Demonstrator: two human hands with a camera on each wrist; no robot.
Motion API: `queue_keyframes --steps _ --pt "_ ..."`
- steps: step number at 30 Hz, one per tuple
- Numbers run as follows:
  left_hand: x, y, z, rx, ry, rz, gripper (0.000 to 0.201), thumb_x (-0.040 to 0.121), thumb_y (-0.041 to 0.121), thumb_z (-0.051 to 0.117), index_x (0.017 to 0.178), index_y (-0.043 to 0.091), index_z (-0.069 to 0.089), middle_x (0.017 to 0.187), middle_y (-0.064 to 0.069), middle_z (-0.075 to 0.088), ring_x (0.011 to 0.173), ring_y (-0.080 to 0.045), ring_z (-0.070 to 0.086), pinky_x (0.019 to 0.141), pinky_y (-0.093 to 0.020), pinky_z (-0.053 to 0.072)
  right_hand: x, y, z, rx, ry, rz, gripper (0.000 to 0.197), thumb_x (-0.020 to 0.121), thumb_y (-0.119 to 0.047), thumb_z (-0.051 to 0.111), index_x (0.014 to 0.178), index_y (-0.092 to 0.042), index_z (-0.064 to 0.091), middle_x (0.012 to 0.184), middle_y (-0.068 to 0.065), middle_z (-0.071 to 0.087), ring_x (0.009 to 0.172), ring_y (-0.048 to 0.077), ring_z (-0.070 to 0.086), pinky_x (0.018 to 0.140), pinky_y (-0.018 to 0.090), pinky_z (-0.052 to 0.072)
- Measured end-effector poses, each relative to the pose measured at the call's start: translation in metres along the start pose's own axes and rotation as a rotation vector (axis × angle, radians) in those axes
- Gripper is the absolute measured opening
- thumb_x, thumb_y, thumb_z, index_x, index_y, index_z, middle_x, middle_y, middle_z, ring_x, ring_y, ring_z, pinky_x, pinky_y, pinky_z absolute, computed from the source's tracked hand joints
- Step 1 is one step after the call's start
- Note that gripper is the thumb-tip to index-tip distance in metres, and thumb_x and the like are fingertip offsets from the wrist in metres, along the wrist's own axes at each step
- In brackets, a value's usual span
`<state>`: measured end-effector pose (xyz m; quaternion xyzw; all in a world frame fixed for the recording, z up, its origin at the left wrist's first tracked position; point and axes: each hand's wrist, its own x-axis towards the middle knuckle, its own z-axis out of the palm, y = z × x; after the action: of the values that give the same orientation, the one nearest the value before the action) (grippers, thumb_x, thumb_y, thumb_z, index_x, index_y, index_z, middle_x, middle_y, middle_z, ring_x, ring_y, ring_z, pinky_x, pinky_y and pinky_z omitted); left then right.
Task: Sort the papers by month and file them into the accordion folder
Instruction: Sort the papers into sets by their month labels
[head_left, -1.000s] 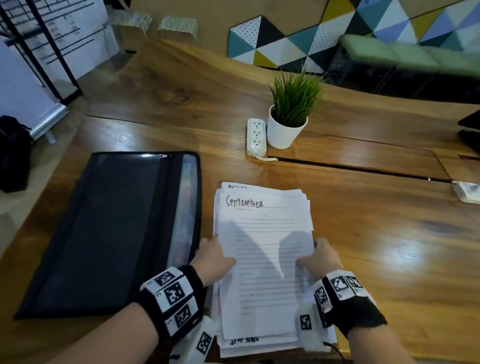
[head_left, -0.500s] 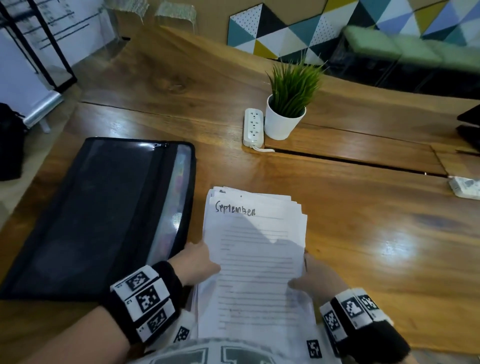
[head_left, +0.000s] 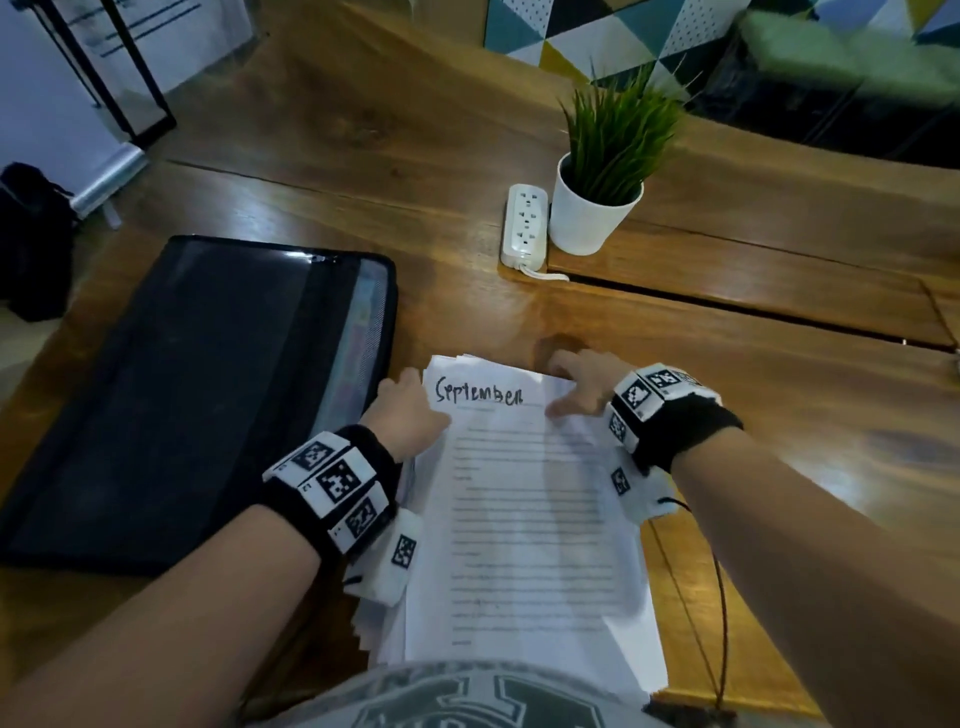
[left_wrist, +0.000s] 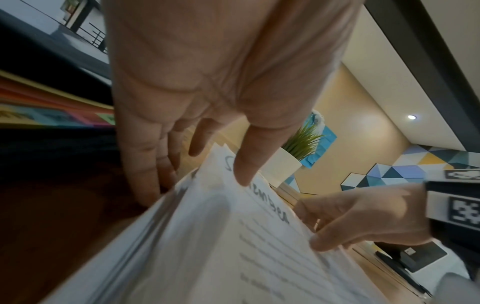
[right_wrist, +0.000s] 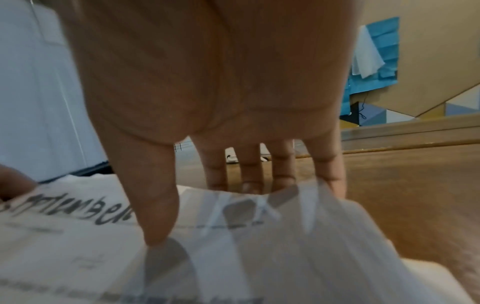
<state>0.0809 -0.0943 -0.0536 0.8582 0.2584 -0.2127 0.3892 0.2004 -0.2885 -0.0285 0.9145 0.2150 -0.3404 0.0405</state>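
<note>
Head view, left hand (head_left: 410, 410) and right hand (head_left: 582, 387) pinching paper stack (head_left: 524, 519) corners, near edge hidden by shirt (head_left: 467, 696)

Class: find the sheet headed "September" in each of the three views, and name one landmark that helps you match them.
Head: the September sheet lies centre, atop the paper stack, beside the black folder.
Left wrist: the sheet fills the lower middle, seen edge-on.
Right wrist: it spans the lower left.
Landmark: the potted plant shows in head and left wrist; not in right wrist.
</note>
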Motion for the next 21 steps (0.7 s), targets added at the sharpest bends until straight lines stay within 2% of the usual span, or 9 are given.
queue_keyframes --steps 4,8,10,12,13,15,17,19,21 --pt "0.002 0.007 0.001 -0.067 0.007 0.059 0.043 0.084 0.019 0.061 0.123 0.006 0.049 0.120 -0.010 0.057 0.105 -0.025 0.058 0.088 -0.037 0.050 -0.009 0.006 0.006 0.002 0.009 -0.001 0.046 0.086 -0.045 0.057 0.124 -0.021 0.047 0.131 0.009 0.044 0.120 0.030 0.042 0.093 0.041 0.037" --pt "0.005 0.010 0.002 -0.142 0.003 0.059 0.025 0.087 0.015 0.060 0.110 0.005 0.057 0.111 -0.009 0.063 0.100 -0.024 0.060 0.085 -0.036 0.052 -0.002 0.005 0.002 0.184 0.077 0.037 0.006 0.087 -0.025 0.054 0.085 -0.024 0.049 0.102 0.005 0.059 0.086 0.021 0.055 0.067 0.029 0.042" --pt "0.008 0.009 0.001 -0.197 0.017 0.016 0.025 0.087 0.018 0.060 0.109 0.007 0.055 0.109 -0.008 0.062 0.098 -0.025 0.061 0.083 -0.040 0.054 0.000 0.001 -0.002 0.245 0.152 0.059 0.014 0.083 -0.015 0.041 0.076 -0.024 0.048 0.091 0.005 0.059 0.080 0.024 0.056 0.064 0.028 0.042" --pt "0.011 0.009 0.000 -0.202 0.030 -0.004 0.024 0.088 0.020 0.059 0.107 0.005 0.056 0.109 -0.011 0.062 0.098 -0.028 0.061 0.085 -0.043 0.054 0.001 -0.003 -0.003 0.245 0.213 0.049 0.018 0.084 -0.013 0.037 0.089 -0.019 0.054 0.094 0.008 0.059 0.090 0.030 0.056 0.078 0.034 0.043" --pt "0.012 0.009 0.000 -0.196 0.039 -0.003 0.024 0.089 0.021 0.057 0.106 0.004 0.057 0.109 -0.012 0.063 0.098 -0.029 0.061 0.086 -0.043 0.053 0.001 -0.005 -0.002 0.219 0.209 0.045 0.022 0.087 -0.016 0.041 0.105 -0.019 0.054 0.104 0.010 0.059 0.102 0.031 0.054 0.091 0.038 0.041" --pt "0.014 0.008 0.000 -0.197 0.054 -0.004 0.022 0.090 0.024 0.055 0.103 0.006 0.057 0.109 -0.012 0.063 0.097 -0.028 0.061 0.086 -0.041 0.053 -0.001 -0.006 0.003 0.137 0.149 0.042 0.045 0.090 -0.027 0.053 0.133 -0.022 0.041 0.134 0.008 0.048 0.126 0.029 0.042 0.110 0.047 0.025" --pt "0.015 0.006 0.001 -0.194 0.080 0.001 0.025 0.090 0.025 0.056 0.108 0.008 0.053 0.109 -0.007 0.061 0.097 -0.024 0.059 0.084 -0.037 0.051 -0.003 -0.004 0.008 0.085 0.122 0.037 0.062 0.087 -0.034 0.059 0.141 -0.024 0.030 0.145 0.004 0.036 0.133 0.026 0.033 0.114 0.050 0.014" --pt "0.014 0.005 0.002 -0.190 0.129 0.037 0.036 0.088 0.023 0.061 0.118 0.010 0.048 0.112 -0.005 0.058 0.098 -0.021 0.058 0.080 -0.032 0.048 -0.005 0.000 0.014 0.099 0.158 0.019 0.066 0.086 -0.034 0.060 0.142 -0.025 0.027 0.146 0.004 0.035 0.134 0.025 0.032 0.114 0.051 0.012" --pt "0.013 0.005 0.004 -0.181 0.199 0.118 0.040 0.084 0.019 0.065 0.119 0.014 0.046 0.116 -0.003 0.054 0.096 -0.018 0.056 0.077 -0.028 0.045 -0.009 0.004 0.018 0.124 0.208 -0.037 0.066 0.087 -0.031 0.060 0.143 -0.027 0.025 0.148 0.002 0.032 0.136 0.023 0.029 0.115 0.051 0.011"
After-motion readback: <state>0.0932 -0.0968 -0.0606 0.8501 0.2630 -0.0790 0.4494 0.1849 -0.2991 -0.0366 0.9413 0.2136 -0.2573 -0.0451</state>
